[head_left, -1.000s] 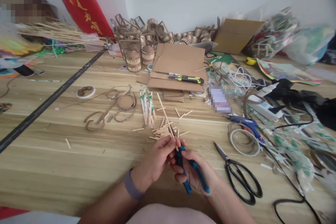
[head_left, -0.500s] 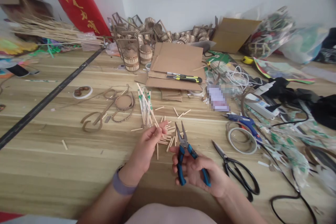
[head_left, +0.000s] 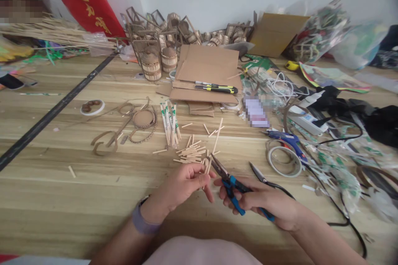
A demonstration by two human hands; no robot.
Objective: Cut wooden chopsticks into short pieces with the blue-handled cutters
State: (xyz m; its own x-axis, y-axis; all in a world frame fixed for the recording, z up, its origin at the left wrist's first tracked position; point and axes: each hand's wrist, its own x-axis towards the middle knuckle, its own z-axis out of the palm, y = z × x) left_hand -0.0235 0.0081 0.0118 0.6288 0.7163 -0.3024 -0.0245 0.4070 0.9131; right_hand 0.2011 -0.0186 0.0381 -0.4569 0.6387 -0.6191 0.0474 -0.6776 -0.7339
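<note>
Several pale, slim wooden sticks point(head_left: 206, 168) sit pinched in your left hand point(head_left: 182, 184), above the worktop point(head_left: 93, 198) near a loose pile of similar pieces point(head_left: 191, 152); your right hand point(head_left: 267, 203) curls around blue-and-black pliers point(head_left: 235, 182), their dark nose just beside the sticks.

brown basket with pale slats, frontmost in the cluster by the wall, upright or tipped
The brown, pale-slatted basket is upright: its base rests on the wooden table, peaked top pointing up.
</note>
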